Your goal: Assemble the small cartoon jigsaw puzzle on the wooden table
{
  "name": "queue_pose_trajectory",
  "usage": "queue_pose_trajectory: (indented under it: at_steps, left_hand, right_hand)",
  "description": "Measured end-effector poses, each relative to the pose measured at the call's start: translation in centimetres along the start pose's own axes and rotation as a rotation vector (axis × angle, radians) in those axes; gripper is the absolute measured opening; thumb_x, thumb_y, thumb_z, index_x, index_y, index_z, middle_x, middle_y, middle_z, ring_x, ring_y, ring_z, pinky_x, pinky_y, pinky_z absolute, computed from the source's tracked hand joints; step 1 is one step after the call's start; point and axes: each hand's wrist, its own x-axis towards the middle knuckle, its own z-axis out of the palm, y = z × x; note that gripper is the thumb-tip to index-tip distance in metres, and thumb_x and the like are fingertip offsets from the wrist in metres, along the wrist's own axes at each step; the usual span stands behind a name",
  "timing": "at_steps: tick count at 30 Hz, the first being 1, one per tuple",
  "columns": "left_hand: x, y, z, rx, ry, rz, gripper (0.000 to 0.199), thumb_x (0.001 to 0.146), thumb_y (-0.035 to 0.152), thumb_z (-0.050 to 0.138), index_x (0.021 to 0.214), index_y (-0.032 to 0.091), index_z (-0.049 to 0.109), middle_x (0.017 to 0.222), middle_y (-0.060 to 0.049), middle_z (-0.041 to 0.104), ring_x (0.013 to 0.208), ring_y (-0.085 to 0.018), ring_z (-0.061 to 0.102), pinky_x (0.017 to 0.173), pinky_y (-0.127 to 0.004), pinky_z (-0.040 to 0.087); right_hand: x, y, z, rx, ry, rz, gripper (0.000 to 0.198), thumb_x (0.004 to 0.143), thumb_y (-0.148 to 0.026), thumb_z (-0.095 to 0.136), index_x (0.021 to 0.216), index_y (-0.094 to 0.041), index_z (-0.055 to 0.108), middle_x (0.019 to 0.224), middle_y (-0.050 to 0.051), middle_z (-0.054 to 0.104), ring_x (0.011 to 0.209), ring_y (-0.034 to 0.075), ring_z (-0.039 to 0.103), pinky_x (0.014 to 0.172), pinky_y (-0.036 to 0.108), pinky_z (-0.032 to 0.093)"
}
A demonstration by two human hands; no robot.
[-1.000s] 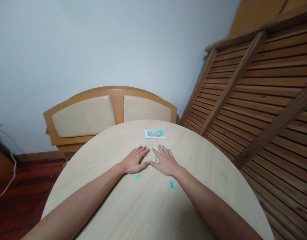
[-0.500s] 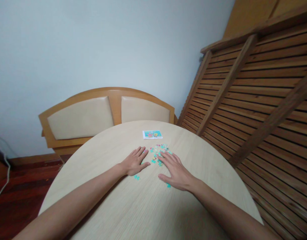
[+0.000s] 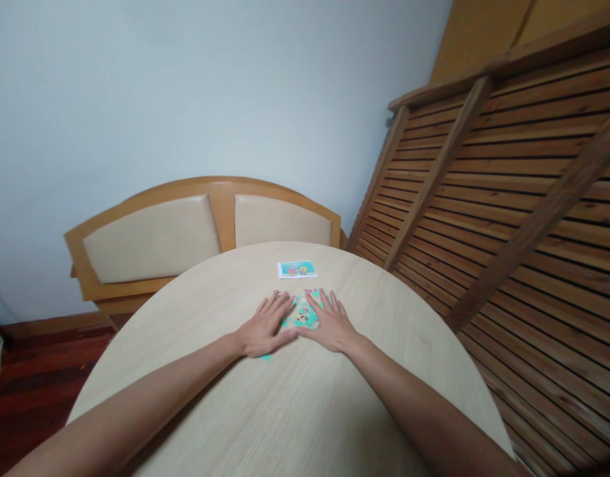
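Note:
Small jigsaw puzzle pieces (image 3: 305, 317), mostly turquoise with bits of yellow and pink, lie bunched on the round table (image 3: 225, 404). My left hand (image 3: 265, 326) is spread flat at the left side of the pile, its fingers over some pieces. On the right side, my right hand (image 3: 330, 323) lies with fingers spread, also covering part of the pile. The two thumbs meet, or nearly so, at the near edge of the pieces. A stray turquoise piece (image 3: 265, 356) shows just below my left palm. Pieces under both hands are hidden.
Beyond the pile lies a picture card (image 3: 297, 269) with cartoon figures on turquoise. Behind the table stands a wooden headboard (image 3: 225, 212) with cream padded panels, against a pale wall. A slatted wooden frame (image 3: 483, 199) leans at the right, near the table's edge.
My right hand has moved left and slightly forward, against the pile. My thumbs have come together, and the pieces sit closer between my hands. The whole view has shifted slightly.

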Motion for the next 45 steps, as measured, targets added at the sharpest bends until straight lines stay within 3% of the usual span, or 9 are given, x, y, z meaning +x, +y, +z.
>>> queue_pose_trajectory:
  at_steps: [3,6,13,18,21,28,31,37,45]
  left_hand:
    - [-2.9,0.8,0.0,0.07,-0.059,0.07,0.101,0.086,0.08,0.045,0.16,0.024,0.005,0.166,-0.011,0.003,0.152,-0.036,-0.005,0.122,-0.057,0.008]
    - [-3.6,0.9,0.6,0.097,-0.052,-0.039,0.103,0.086,0.081,0.041,0.16,0.02,0.002,0.165,-0.015,0.0,0.151,-0.039,-0.004,0.12,-0.058,0.013]
    - [1.2,-0.6,1.7,0.092,0.074,-0.243,0.087,0.094,0.077,0.025,0.158,0.018,0.02,0.164,-0.016,0.015,0.151,-0.041,0.006,0.118,-0.057,0.017]
    - [4.5,-1.5,1.8,0.075,0.108,-0.294,0.079,0.098,0.07,0.018,0.155,0.016,0.024,0.163,-0.017,0.021,0.151,-0.039,0.013,0.117,-0.056,0.018]
    - [4.7,-1.5,1.8,0.067,0.101,-0.274,0.078,0.098,0.07,0.018,0.155,0.017,0.027,0.162,-0.015,0.023,0.15,-0.038,0.016,0.118,-0.055,0.017]
    - [2.8,-0.2,1.2,0.07,0.06,-0.193,0.084,0.095,0.074,0.025,0.156,0.016,0.028,0.163,-0.014,0.02,0.151,-0.036,0.014,0.121,-0.052,0.016]
    - [2.8,0.1,0.8,0.062,0.054,-0.199,0.083,0.096,0.072,0.026,0.156,0.014,0.026,0.163,-0.013,0.021,0.151,-0.035,0.016,0.121,-0.054,0.016]
    - [3.0,-0.2,0.6,0.028,0.051,-0.14,0.076,0.098,0.064,0.033,0.155,0.016,0.026,0.161,-0.011,0.028,0.15,-0.032,0.021,0.121,-0.055,0.018]
    - [2.5,-0.5,1.6,0.036,0.141,-0.003,0.08,0.09,0.063,0.054,0.152,0.015,0.034,0.159,-0.017,0.03,0.149,-0.036,0.023,0.119,-0.055,0.025]
  right_hand:
    - [2.6,-0.2,0.5,-0.016,0.03,0.013,0.108,0.074,-0.089,0.046,0.159,-0.03,0.015,0.168,0.009,0.003,0.151,0.042,-0.005,0.119,0.056,0.007]
    - [4.1,-0.6,0.9,-0.029,0.038,0.0,0.105,0.077,-0.088,0.041,0.159,-0.026,0.019,0.167,0.012,0.011,0.151,0.041,0.003,0.119,0.055,0.007]
    - [3.0,-0.8,0.9,0.029,0.074,-0.189,0.071,0.096,-0.067,0.03,0.151,-0.023,0.041,0.161,0.008,0.033,0.15,0.03,0.021,0.121,0.047,0.016]
    - [1.7,-0.2,0.8,0.146,0.313,-0.246,0.049,0.102,-0.04,0.029,0.139,-0.02,0.053,0.143,0.009,0.055,0.137,0.021,0.043,0.118,0.039,0.029]
    - [1.6,0.7,0.8,0.109,0.327,-0.174,0.051,0.1,-0.043,0.035,0.143,-0.017,0.049,0.149,0.011,0.049,0.141,0.023,0.039,0.118,0.039,0.028]
    - [4.4,3.5,0.2,0.025,0.079,0.015,0.072,0.101,-0.062,0.021,0.158,-0.019,0.025,0.165,0.008,0.018,0.153,0.026,0.012,0.123,0.045,0.013]
    - [5.3,3.8,-0.1,0.05,0.03,-0.048,0.07,0.1,-0.063,0.019,0.155,-0.02,0.032,0.164,0.005,0.023,0.153,0.025,0.014,0.123,0.048,0.01]
    - [4.0,4.2,0.3,0.224,0.047,-0.249,0.059,0.101,-0.051,0.03,0.149,-0.019,0.043,0.156,0.008,0.041,0.148,0.024,0.029,0.123,0.046,0.021]
    - [0.1,4.9,0.8,0.221,0.188,-0.355,0.068,0.088,-0.035,0.059,0.15,-0.017,0.039,0.159,0.013,0.033,0.147,0.026,0.031,0.122,0.046,0.027]
